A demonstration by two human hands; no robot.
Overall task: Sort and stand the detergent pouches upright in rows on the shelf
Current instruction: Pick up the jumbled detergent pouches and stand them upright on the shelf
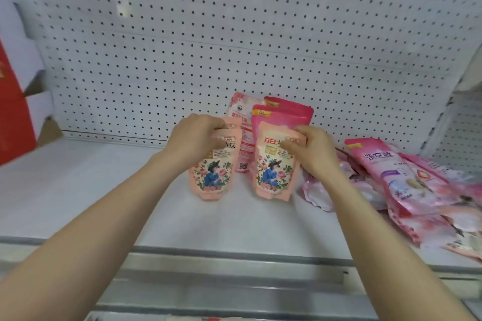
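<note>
Upright pink pouches point(284, 117) stand behind; toppled heap point(407, 185) lies right

Head-worn view, forward and down, near the shelf point(78, 190)

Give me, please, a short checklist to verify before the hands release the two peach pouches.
1. Grip of the left hand on the left peach pouch, at its top: ok.
2. Grip of the right hand on the right peach pouch, at its top: ok.
3. Both upright, same design, side by side: ok.
4. Bottoms seated flat on the shelf: cannot tell.
5. The pile of pouches at the right sorted upright: not ok, they lie flat.
</note>
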